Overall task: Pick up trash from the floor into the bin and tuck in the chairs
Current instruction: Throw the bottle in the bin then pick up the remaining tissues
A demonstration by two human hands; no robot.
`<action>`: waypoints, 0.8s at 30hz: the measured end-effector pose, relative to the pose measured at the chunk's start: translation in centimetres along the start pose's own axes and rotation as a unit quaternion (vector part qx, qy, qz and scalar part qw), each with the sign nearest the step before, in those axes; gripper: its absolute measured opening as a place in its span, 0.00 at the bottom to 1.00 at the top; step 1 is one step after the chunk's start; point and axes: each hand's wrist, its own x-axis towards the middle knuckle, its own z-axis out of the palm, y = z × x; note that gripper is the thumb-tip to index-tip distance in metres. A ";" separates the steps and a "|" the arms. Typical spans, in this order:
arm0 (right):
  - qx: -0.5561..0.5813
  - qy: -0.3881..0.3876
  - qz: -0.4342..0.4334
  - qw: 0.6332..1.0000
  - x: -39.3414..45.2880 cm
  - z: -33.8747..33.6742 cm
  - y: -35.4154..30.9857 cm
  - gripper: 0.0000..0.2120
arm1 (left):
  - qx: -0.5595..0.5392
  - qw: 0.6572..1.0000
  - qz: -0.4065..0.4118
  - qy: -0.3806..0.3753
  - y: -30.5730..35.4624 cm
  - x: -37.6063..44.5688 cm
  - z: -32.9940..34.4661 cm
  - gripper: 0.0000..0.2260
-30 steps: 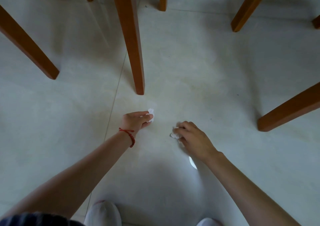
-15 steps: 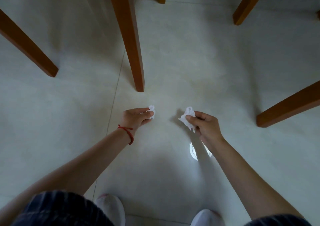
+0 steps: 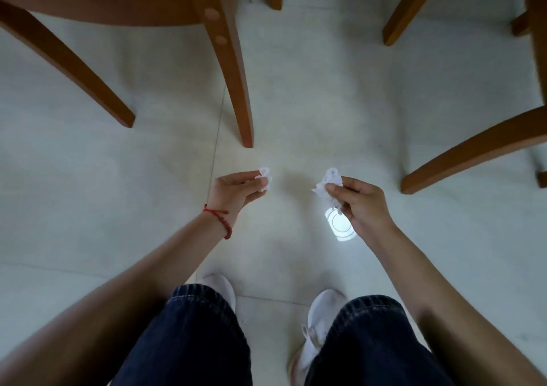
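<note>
My left hand [image 3: 236, 189], with a red cord at the wrist, pinches a small crumpled white tissue [image 3: 264, 174] between thumb and fingers, above the floor. My right hand [image 3: 359, 200] grips a larger crumpled white tissue [image 3: 327, 181] at about the same height. Both hands hover in front of me, roughly a hand's width apart. A wooden chair [image 3: 118, 4] stands at the upper left, its near leg [image 3: 233, 84] just beyond my left hand. No bin is in view.
More wooden legs stand around: one at left [image 3: 74, 69], two at the top [image 3: 411, 7], and one slanting in from the right [image 3: 473, 152]. A bright lamp reflection [image 3: 340, 226] lies on the pale tiled floor [image 3: 88, 208]. My white shoes [image 3: 322, 311] and dark trousers fill the bottom.
My right hand picked the larger tissue off the floor and raised it. Both hands rose with their tissues as I straightened up; the chair seat and my legs came into view.
</note>
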 end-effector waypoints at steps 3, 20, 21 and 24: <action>0.004 0.003 0.002 1.000 -3.2 0.5 -2.5 0.07 | 0.005 1.000 -0.006 0.009 2.4 -3.3 0.3 0.09; 0.031 0.033 0.029 0.999 -24.3 2.9 -19.8 0.06 | 0.000 0.998 -0.009 0.055 18.8 -26.1 2.6 0.09; 0.031 0.036 0.030 0.998 -25.4 2.9 -20.7 0.06 | -0.002 0.998 -0.007 0.056 19.5 -27.4 2.9 0.09; 0.023 0.037 0.033 0.998 -28.8 3.0 -23.4 0.08 | -0.025 0.997 -0.004 0.074 21.3 -31.4 3.7 0.07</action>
